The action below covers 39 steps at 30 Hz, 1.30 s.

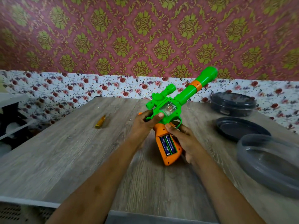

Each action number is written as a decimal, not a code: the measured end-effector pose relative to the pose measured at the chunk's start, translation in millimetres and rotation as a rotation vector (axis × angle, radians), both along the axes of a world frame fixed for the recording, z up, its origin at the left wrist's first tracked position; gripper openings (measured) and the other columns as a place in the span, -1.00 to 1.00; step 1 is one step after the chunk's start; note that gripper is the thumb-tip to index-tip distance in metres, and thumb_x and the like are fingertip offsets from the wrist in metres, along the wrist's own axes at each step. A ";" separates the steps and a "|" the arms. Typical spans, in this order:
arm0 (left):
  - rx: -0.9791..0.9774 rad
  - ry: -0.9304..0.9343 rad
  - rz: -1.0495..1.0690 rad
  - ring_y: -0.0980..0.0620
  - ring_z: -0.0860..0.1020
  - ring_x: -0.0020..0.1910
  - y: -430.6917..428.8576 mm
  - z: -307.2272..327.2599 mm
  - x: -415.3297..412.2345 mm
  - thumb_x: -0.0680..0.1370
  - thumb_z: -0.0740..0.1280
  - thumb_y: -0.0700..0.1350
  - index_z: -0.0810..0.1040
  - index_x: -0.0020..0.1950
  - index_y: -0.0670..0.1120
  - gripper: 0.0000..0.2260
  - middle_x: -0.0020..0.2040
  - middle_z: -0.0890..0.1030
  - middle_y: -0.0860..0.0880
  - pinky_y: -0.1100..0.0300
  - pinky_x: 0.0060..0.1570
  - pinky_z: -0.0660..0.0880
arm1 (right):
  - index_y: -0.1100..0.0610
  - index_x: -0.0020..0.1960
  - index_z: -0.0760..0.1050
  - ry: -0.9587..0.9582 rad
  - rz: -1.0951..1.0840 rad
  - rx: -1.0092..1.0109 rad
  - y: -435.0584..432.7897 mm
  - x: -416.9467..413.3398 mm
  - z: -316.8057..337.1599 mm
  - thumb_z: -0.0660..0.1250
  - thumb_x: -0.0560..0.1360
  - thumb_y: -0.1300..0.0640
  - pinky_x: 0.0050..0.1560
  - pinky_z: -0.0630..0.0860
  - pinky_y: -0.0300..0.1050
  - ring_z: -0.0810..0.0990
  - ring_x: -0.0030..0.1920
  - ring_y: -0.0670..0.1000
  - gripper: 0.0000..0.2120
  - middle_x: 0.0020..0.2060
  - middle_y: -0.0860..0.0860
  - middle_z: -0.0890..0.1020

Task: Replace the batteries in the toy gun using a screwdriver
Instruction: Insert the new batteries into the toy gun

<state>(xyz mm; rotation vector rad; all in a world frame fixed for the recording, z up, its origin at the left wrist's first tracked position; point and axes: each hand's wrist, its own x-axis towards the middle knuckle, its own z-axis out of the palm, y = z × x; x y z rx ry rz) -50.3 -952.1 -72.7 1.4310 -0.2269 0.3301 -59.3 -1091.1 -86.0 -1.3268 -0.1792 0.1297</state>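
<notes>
Batteries (168, 145) exposed in toy gun (191, 89) grip (labels blurred)

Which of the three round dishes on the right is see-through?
The grey bowl nearest the person; the shallow dish and tub behind it are black.

toy gun (169, 110): the rear of the green body is covered by the left hand (144, 122); the far side of the orange grip is hidden by the right hand (182, 136).
left hand: only the thumb is seen; the fingers are hidden behind the gun.
batteries (168, 145): the label print is too small to be read.
screwdriver (100, 122): only a blurred yellow handle is made out; the tip cannot be told.
grey bowl (267, 167): it is cut off by the right edge and smeared by blur.
dark container (233, 104): the contents cannot be told.
shelf (11, 101): it is cut off by the left edge; the shapes on it are not identifiable.
</notes>
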 end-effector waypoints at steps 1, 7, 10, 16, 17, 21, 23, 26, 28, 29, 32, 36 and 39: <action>0.034 0.025 0.035 0.09 0.62 -0.19 -0.1 -0.5 0.8 0.54 0.32 -0.08 0.61 -0.10 -0.03 -0.91 -0.15 0.66 0.01 0.21 -0.13 0.54 | 0.07 -0.09 0.55 0.015 -0.013 0.001 -0.8 0.9 -0.2 0.37 0.46 0.15 -0.37 0.58 -0.19 0.65 -0.37 -0.07 -0.96 -0.32 0.00 0.68; 0.295 0.065 0.414 -0.05 0.62 -0.13 26.3 -17.4 22.1 0.57 0.26 -0.12 0.61 -0.06 -0.07 -0.87 -0.12 0.65 -0.11 0.05 -0.05 0.54 | 0.07 -0.06 0.54 0.077 -0.134 0.068 -10.0 11.0 -8.0 0.39 0.45 0.08 -0.19 0.56 -0.07 0.62 -0.21 0.04 -0.90 -0.18 0.08 0.64; 0.265 0.135 0.615 -0.15 0.61 -0.04 39.3 -22.6 28.6 0.52 0.27 -0.21 0.62 -0.08 -0.07 -0.86 -0.08 0.66 -0.15 -0.03 0.03 0.55 | 0.07 -0.01 0.53 0.092 -0.155 0.148 -13.1 14.6 -9.0 0.37 0.46 0.06 -0.08 0.57 0.00 0.61 -0.13 0.06 -0.86 -0.12 0.09 0.64; 0.689 0.235 0.634 -0.15 0.56 0.06 38.7 -9.9 43.6 0.52 0.28 -0.18 0.63 0.05 -0.13 -0.82 0.05 0.65 -0.15 0.13 0.00 0.47 | 0.10 -0.02 0.55 0.076 -0.175 0.144 -14.9 16.1 -9.9 0.40 0.41 0.07 -0.15 0.58 -0.05 0.62 -0.19 0.04 -0.83 -0.17 0.08 0.65; 0.773 0.211 0.588 -0.14 0.56 0.09 37.6 -6.9 50.5 0.53 0.29 -0.16 0.63 0.08 -0.13 -0.81 0.09 0.64 -0.15 0.14 0.03 0.46 | 0.09 -0.06 0.55 0.077 -0.172 0.139 -14.9 16.5 -10.1 0.41 0.42 0.10 -0.19 0.58 -0.08 0.62 -0.22 0.02 -0.87 -0.21 0.07 0.65; 1.080 0.199 0.523 -0.13 0.48 0.24 31.3 1.2 82.8 0.55 0.30 0.01 0.50 0.29 -0.14 -0.64 0.28 0.53 -0.16 0.10 0.13 0.42 | 0.10 -0.15 0.54 0.061 -0.148 0.147 -13.0 16.9 -11.3 0.41 0.42 0.19 -0.39 0.59 -0.19 0.64 -0.41 -0.06 -0.95 -0.34 0.03 0.66; 1.239 0.248 0.508 -0.13 0.44 0.28 31.4 2.7 98.8 0.55 0.29 0.07 0.44 0.36 -0.12 -0.56 0.31 0.49 -0.16 0.06 0.18 0.41 | 0.11 -0.13 0.54 0.038 -0.131 0.143 -11.6 16.6 -12.2 0.41 0.41 0.23 -0.42 0.57 -0.22 0.64 -0.43 -0.09 -0.92 -0.34 0.02 0.66; 1.428 0.358 0.428 -0.14 0.47 0.24 32.5 1.9 114.5 0.52 0.34 0.09 0.48 0.31 -0.11 -0.56 0.27 0.51 -0.16 0.05 0.10 0.45 | 0.09 -0.10 0.54 0.009 -0.123 0.127 -11.0 18.2 -13.2 0.42 0.41 0.25 -0.42 0.57 -0.26 0.63 -0.43 -0.13 -0.88 -0.32 -0.02 0.67; 1.451 0.372 0.422 -0.13 0.53 0.14 32.5 -0.1 116.7 0.50 0.36 0.05 0.56 0.21 -0.13 -0.64 0.18 0.57 -0.16 0.07 0.01 0.49 | 0.08 -0.06 0.55 -0.004 -0.112 0.117 -10.7 18.5 -14.2 0.43 0.40 0.24 -0.37 0.59 -0.23 0.65 -0.38 -0.12 -0.85 -0.23 0.01 0.67; 1.428 0.363 0.441 -0.14 0.55 0.10 32.9 -1.3 114.6 0.51 0.35 0.00 0.58 0.18 -0.14 -0.69 0.14 0.59 -0.16 0.07 0.00 0.51 | 0.08 -0.04 0.55 -0.005 -0.107 0.113 -10.1 19.1 -14.4 0.43 0.40 0.23 -0.34 0.59 -0.22 0.66 -0.36 -0.11 -0.83 -0.20 0.03 0.67; 1.338 0.285 0.481 -0.17 0.57 0.00 35.7 -0.2 98.9 0.53 0.31 -0.10 0.60 0.03 -0.21 -0.80 0.02 0.61 -0.20 0.08 -0.08 0.49 | 0.09 -0.01 0.55 -0.002 -0.116 0.117 -10.9 19.5 -15.1 0.44 0.39 0.22 -0.27 0.61 -0.16 0.66 -0.30 -0.06 -0.81 -0.18 0.04 0.67; 0.643 0.272 0.493 -0.11 0.55 -0.30 44.2 2.9 60.8 0.49 0.26 -0.23 0.56 -0.29 -0.16 -0.83 -0.29 0.57 -0.18 0.10 -0.21 0.51 | 0.07 0.01 0.55 -0.016 -0.122 0.099 -12.2 16.6 -13.6 0.44 0.39 0.20 -0.14 0.61 -0.07 0.65 -0.23 -0.02 -0.79 -0.16 0.04 0.68; 0.016 0.353 0.294 -0.02 0.51 -0.32 45.5 8.2 25.2 0.54 0.26 -0.29 0.51 -0.20 -0.14 -0.86 -0.27 0.52 -0.16 0.14 -0.22 0.58 | 0.05 -0.07 0.56 -0.013 -0.136 0.089 -12.2 15.0 -12.7 0.44 0.39 0.20 -0.11 0.59 -0.03 0.65 -0.26 -0.02 -0.86 -0.20 0.03 0.67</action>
